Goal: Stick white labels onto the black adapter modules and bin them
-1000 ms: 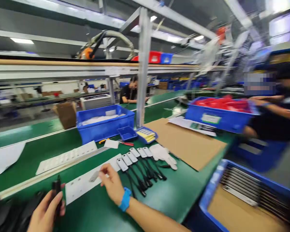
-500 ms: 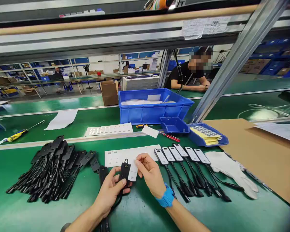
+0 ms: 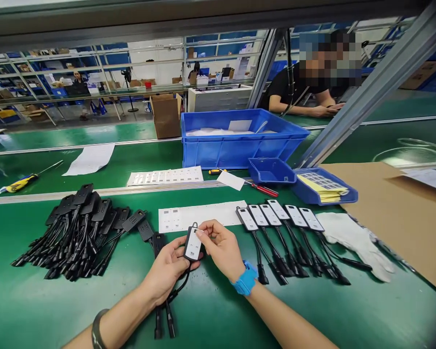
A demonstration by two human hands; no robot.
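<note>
My left hand (image 3: pixel 165 271) holds a small black cable module (image 3: pixel 192 244) with a white label on its face; its cable hangs down toward me. My right hand (image 3: pixel 221 247), with a blue wristband, presses its fingertips on the upper right edge of that label. Behind the hands lies a white label sheet (image 3: pixel 199 215). To the right a row of several labelled modules (image 3: pixel 279 218) lies side by side with cables trailing. To the left is a pile of unlabelled black modules (image 3: pixel 83 228).
A white glove (image 3: pixel 352 240) lies right of the row, beside a cardboard sheet (image 3: pixel 396 213). Behind are a large blue bin (image 3: pixel 236 143), two small blue trays (image 3: pixel 327 189), a second label sheet (image 3: pixel 165 177), screwdrivers and a cardboard box. A person leans on the far table.
The head turned left and down over the second. The label that my right hand held beside the module now sits on the module's face, and my fingers press on it.
</note>
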